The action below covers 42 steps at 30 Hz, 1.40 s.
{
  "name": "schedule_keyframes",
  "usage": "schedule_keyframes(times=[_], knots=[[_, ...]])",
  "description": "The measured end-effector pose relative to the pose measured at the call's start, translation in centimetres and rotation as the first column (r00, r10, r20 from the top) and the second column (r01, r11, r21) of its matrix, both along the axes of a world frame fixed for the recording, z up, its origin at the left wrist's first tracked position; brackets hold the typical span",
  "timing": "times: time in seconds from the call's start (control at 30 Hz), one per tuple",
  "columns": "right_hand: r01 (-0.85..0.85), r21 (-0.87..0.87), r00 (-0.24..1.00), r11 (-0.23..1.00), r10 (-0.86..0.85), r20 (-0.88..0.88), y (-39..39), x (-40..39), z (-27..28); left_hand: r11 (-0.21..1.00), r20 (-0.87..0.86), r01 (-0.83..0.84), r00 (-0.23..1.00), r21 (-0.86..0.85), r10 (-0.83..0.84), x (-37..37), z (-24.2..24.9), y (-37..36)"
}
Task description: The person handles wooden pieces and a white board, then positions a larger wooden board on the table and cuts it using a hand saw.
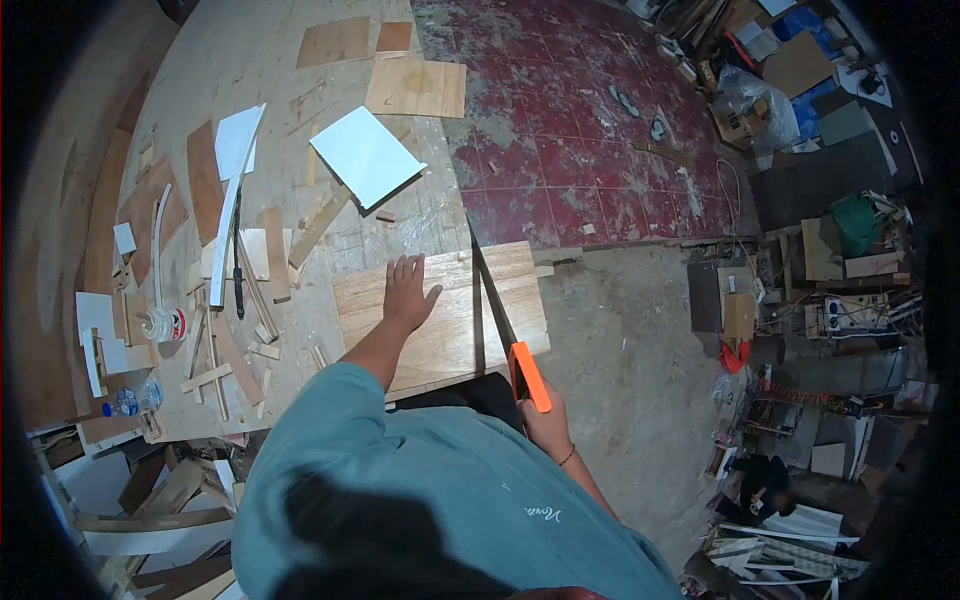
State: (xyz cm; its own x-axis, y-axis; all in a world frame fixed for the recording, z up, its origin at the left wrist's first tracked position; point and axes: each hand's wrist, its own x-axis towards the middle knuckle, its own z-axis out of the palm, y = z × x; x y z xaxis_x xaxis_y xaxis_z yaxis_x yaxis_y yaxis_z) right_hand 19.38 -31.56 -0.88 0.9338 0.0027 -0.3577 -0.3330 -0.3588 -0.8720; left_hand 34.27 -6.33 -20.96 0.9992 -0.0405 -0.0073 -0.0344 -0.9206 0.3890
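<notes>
A light wooden board (440, 300) lies at the table's edge, its right part sticking out past the edge. On the board's left part my left hand (408, 292) rests flat with its fingers apart. My right hand (546, 420) is wrapped round the orange handle of a hand saw (530, 377). The saw's dark blade (492, 291) runs forward over the right part of the board, with a dark shadow beside it. Whether the teeth are inside the wood cannot be made out.
On the worktable (270, 75) lie a white panel (367, 157), thin wood offcuts (277, 255), white strips (227, 240) and a white jar (163, 324). Slippers (657, 128) lie on the red tiled floor (580, 150). Clutter lines the right side, including a cardboard box (739, 317).
</notes>
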Motion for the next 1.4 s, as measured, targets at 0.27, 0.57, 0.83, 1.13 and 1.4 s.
schedule_keyframes(times=[0.27,0.57,0.83,1.13,1.4], knots=[[0.038,0.024,0.999,0.999,-0.038,0.037,0.2,0.1,-0.3,1.000,0.008,-0.010,1.000,-0.003,0.010,-0.1,0.3,-0.1],[0.046,-0.026,0.987,0.999,-0.050,-0.153,0.6,3.5,5.8,0.998,0.008,-0.041,0.999,0.041,0.041,-0.2,0.1,-0.3],[0.050,-0.073,0.973,0.996,-0.065,-0.221,-0.1,6.4,6.5,0.998,-0.016,-0.054,0.998,0.030,0.055,-0.1,0.1,-0.4],[-0.017,-0.173,1.000,0.985,0.019,0.012,1.0,5.5,4.7,0.996,-0.018,-0.069,0.997,0.047,0.070,-0.1,-0.4,-0.4],[-0.145,-0.199,0.967,0.969,0.182,0.181,6.1,14.2,-8.8,0.992,-0.045,-0.115,0.992,0.043,0.117,0.6,-0.2,-1.1]])
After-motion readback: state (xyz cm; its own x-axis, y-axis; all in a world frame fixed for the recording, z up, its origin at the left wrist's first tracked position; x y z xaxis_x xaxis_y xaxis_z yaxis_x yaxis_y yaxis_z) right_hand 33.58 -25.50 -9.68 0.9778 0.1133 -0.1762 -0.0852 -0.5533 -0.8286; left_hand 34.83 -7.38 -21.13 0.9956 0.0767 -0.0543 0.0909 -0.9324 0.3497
